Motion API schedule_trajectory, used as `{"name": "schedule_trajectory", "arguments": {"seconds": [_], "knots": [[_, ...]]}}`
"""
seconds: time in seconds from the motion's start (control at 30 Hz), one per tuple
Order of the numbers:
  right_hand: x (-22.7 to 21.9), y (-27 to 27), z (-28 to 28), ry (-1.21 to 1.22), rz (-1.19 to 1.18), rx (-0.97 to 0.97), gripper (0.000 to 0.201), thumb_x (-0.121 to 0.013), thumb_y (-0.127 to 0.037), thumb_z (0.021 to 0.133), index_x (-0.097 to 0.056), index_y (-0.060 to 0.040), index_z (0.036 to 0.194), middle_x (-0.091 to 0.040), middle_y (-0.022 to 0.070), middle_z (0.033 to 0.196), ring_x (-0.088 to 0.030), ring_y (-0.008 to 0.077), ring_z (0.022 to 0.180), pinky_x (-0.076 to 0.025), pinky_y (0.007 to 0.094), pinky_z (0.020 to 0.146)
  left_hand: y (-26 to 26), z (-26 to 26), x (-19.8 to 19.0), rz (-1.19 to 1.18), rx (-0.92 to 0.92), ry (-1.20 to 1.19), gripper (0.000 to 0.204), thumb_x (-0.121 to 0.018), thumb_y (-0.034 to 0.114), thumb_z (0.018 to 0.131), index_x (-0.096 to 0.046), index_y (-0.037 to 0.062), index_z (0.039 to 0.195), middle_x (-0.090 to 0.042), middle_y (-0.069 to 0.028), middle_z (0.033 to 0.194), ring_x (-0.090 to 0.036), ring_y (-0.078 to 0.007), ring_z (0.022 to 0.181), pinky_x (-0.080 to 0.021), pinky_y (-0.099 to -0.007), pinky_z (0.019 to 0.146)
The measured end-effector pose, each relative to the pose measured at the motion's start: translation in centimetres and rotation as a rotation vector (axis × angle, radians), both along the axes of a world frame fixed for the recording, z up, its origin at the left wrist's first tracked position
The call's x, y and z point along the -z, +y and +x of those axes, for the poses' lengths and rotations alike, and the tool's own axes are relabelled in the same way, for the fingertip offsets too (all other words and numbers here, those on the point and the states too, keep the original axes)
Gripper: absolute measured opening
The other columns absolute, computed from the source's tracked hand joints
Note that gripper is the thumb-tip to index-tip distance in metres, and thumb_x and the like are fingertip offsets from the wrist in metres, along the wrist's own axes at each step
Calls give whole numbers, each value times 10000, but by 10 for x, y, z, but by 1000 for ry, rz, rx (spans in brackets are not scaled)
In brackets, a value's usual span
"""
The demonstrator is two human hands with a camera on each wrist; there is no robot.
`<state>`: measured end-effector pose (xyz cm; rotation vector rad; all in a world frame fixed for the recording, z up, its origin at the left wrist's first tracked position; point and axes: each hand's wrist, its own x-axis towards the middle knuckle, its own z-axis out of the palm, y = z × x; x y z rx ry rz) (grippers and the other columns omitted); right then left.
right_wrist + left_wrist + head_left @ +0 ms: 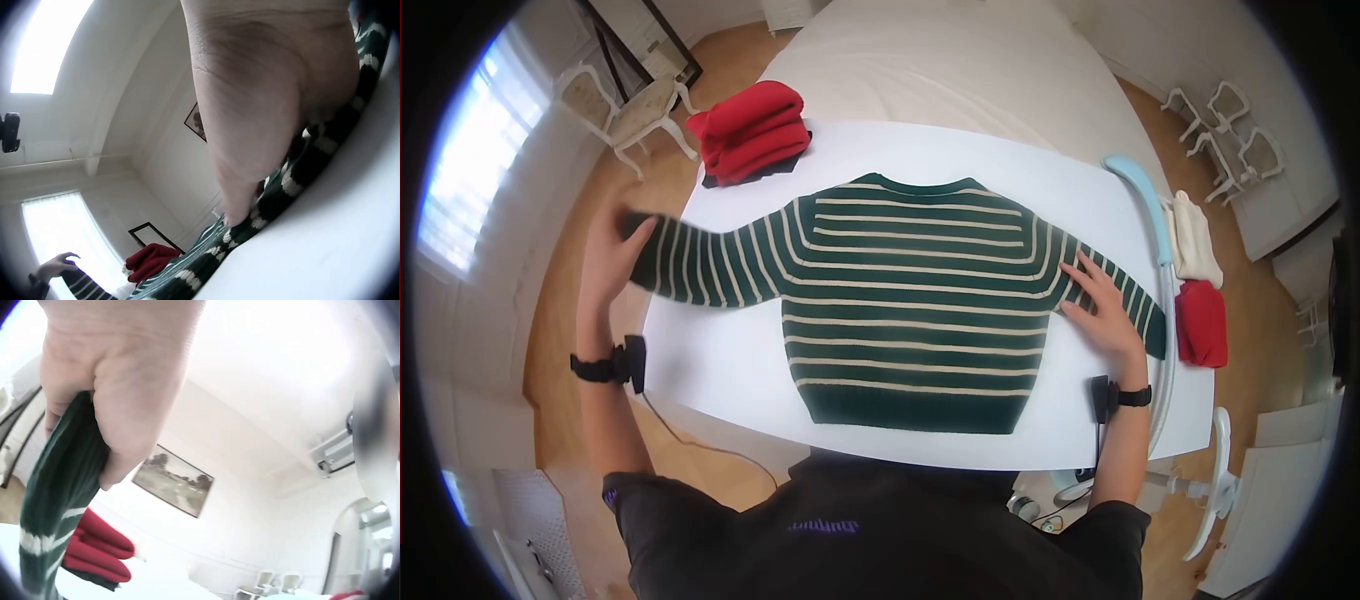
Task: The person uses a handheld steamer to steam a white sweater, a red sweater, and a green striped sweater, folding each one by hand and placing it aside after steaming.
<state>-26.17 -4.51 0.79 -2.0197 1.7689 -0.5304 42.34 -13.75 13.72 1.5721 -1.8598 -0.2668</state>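
A green sweater [915,310] with cream stripes lies spread on the white board, its neckline away from me and its hem toward me. My left hand [608,250] pinches the cuff of the left-side sleeve [720,265] and holds it raised past the board's edge. In the left wrist view the dark green cuff [69,450] hangs between thumb and fingers. Over on the other side, my right hand [1103,308] rests with spread fingers on the right-side sleeve [1135,290] near the shoulder.
Folded red cloth [755,130] is stacked at the board's far left corner. Along the right edge runs a light blue curved piece [1138,185], with a cream folded cloth [1195,238] and a red one [1202,325] beyond it. A white-covered bed [960,60] stands behind the board [730,345].
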Motion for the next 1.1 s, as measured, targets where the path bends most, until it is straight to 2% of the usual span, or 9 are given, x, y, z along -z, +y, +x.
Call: {"name": "schedule_trajectory", "arguments": {"seconds": [0.17, 0.33, 0.4, 0.53, 0.6, 0.7, 0.83, 1.03, 1.1], "knots": [[4, -1, 0, 0, 1, 15, 620, -728, -379, 976, -575, -252, 1563, -350, 155, 1735, -313, 375, 1594, -171, 543, 1286, -25, -129, -17, 43, 354, 131, 498, -689, 62, 960, -557, 97, 1439, -615, -47, 977, -590, -112, 890, -500, -287, 841], [0, 1, 0, -24, -13, 7, 597, -712, -376, 991, -576, -246, 1558, -362, 149, 1728, -313, 376, 1593, -173, 540, 1286, -69, -228, 42, 334, 437, -111, 364, -666, 116, 977, -574, 47, 1322, -594, -129, 820, -568, -213, 739, -475, -358, 708], [-1, 2, 3, -28, -26, 20, 579, -696, -370, 1003, -578, -239, 1554, -372, 156, 1721, -326, 381, 1585, -188, 545, 1284, -74, -250, 81, 308, 508, -63, 328, -682, 147, 979, -593, 35, 1274, -558, -85, 744, -533, -215, 684, -447, -386, 655], [-2, 5, -8, -47, -49, -7, 517, -648, -244, 1034, -571, -160, 1538, -403, 186, 1692, -398, 403, 1535, -322, 483, 1252, -72, -251, 109, 271, 681, -201, 501, -686, 396, 1026, -621, 68, 1400, -616, -142, 982, -586, -271, 921, -491, -390, 838], [-6, 9, -16, -94, -41, 83, 497, -620, -167, 1040, -565, -143, 1534, -424, 197, 1669, -408, 399, 1527, -339, 469, 1249, -60, -241, 105, 299, 636, -410, 694, -641, 544, 1024, -511, 150, 1580, -559, -209, 1316, -528, -348, 1227, -427, -435, 1079], [-3, 18, -38, 130, -114, 275, 508, -620, -131, 1025, -556, -126, 1529, -447, 250, 1622, -448, 437, 1476, -358, 464, 1240, -53, -229, 119, 377, 544, -586, 988, -637, 713, 946, -251, 236, 1721, -250, -284, 1685, -229, -443, 1585, -180, -565, 1273], [15, 19, -71, 264, -102, 423, 506, -589, -139, 1042, -529, -124, 1544, -466, 261, 1600, -454, 438, 1474, -363, 472, 1228, -48, -220, 127, 299, 610, -620, 1092, -630, 788, 900, -188, 241, 1735, -136, -277, 1750, -58, -415, 1655, -61, -623, 1294], [2, 17, -79, 256, -95, 391, 456, -612, -170, 1044, -570, -46, 1480, -584, 244, 1435, -578, 409, 1326, -459, 431, 1132, -50, -217, 142, 230, 584, -651, 1093, -547, 870, 891, -201, 263, 1731, -134, -241, 1772, -97, -415, 1652, -56, -718, 1266], [-9, 23, -78, 372, -32, 551, 458, -654, -161, 1015, -584, -6, 1440, -624, 248, 1337, -620, 416, 1244, -492, 433, 1085, -50, -216, 141, 238, 566, -648, 1093, -538, 885, 885, -203, 277, 1730, -131, -230, 1776, -96, -409, 1653, -51, -719, 1267]]}}
